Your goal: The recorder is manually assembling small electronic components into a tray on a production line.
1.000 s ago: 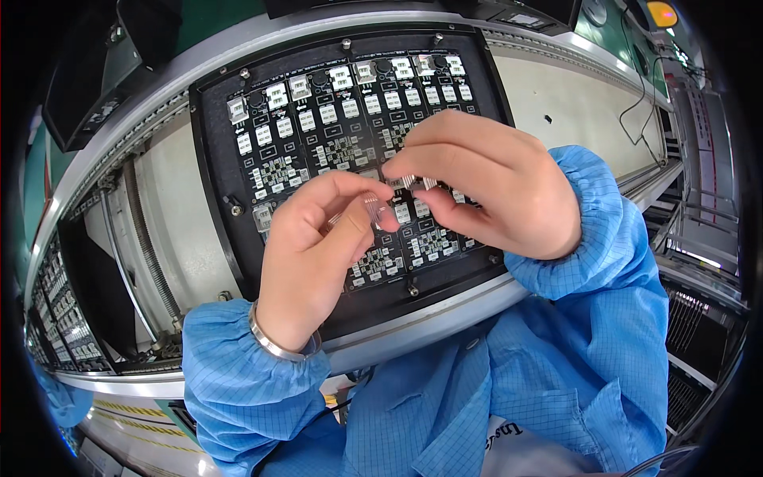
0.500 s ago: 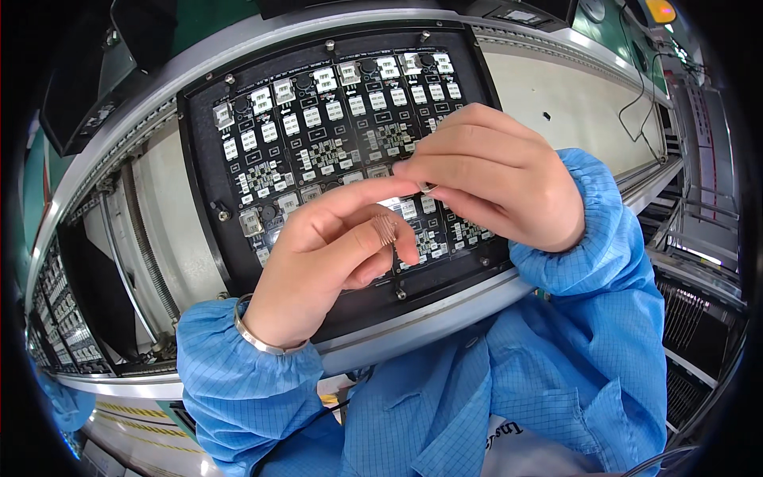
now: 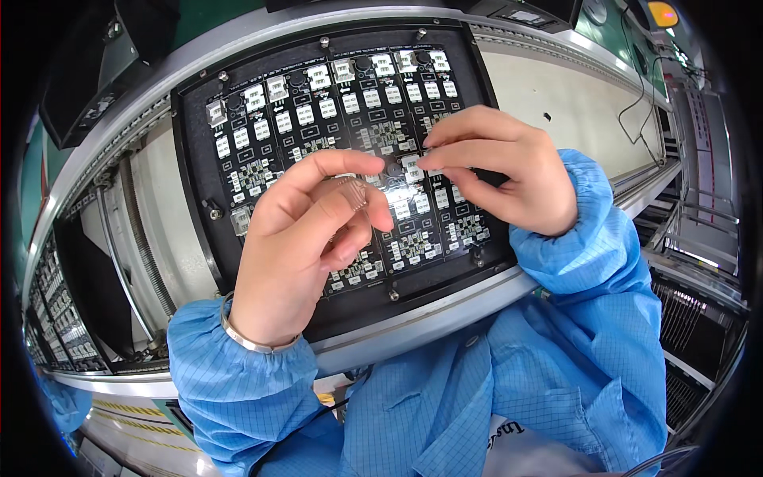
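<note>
My left hand [image 3: 290, 226] hovers over the left-middle of a black circuit board panel [image 3: 322, 129], fingers curled. Between its thumb and fingers is a comb-like strip of thin copper-coloured metal pieces [image 3: 355, 193]; its index finger reaches toward the right hand. My right hand [image 3: 517, 171] is over the right part of the panel. Its fingertips meet a small white block [image 3: 412, 168] on the panel, the thumb standing apart from the other fingers. No loose piece shows between them. Round black parts and white rectangular parts sit in rows on the panel, partly covered by my hands.
A black frame [image 3: 199, 179] with metal posts surrounds the panel, on a rail conveyor [image 3: 413, 296]. More populated boards [image 3: 67, 306] stand at the far left. A dark box-shaped device [image 3: 103, 71] is at upper left; a black cable [image 3: 628, 119] lies at upper right.
My left hand has drawn back leftward from the right hand, still holding the strip. My right hand's fingers, earlier pinched on a small shiny piece, have parted at the white block.
</note>
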Available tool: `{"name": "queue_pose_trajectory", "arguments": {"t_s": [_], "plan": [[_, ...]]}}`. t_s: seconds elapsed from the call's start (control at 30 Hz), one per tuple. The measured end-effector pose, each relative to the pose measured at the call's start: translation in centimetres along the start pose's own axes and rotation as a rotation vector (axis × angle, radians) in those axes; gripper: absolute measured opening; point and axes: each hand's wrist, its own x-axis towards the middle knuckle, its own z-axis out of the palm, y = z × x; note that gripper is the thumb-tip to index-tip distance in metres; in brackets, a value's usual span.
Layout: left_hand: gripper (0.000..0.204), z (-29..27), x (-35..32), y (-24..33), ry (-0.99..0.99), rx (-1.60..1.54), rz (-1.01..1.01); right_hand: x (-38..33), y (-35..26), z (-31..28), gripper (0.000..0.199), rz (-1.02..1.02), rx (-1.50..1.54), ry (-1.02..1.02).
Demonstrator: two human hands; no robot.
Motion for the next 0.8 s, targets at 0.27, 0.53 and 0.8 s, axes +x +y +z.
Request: {"name": "queue_pose_trajectory", "arguments": {"t_s": [0.27, 0.53, 0.8], "plan": [[0.022, 0.0, 0.2, 0.1, 0.013, 0.006, 0.031, -0.1, 0.1, 1.6, 0.031, 0.036, -0.153, 0.024], [0.021, 0.2, 0.3, 0.0, 0.014, 0.013, 0.044, 0.1, 0.0, 1.9, 0.036, 0.012, -0.191, 0.043], [0.02, 0.4, 0.4, -0.1, 0.015, 0.016, 0.052, 0.0, -0.5, 2.2, 0.038, 0.016, -0.232, 0.04]]}}
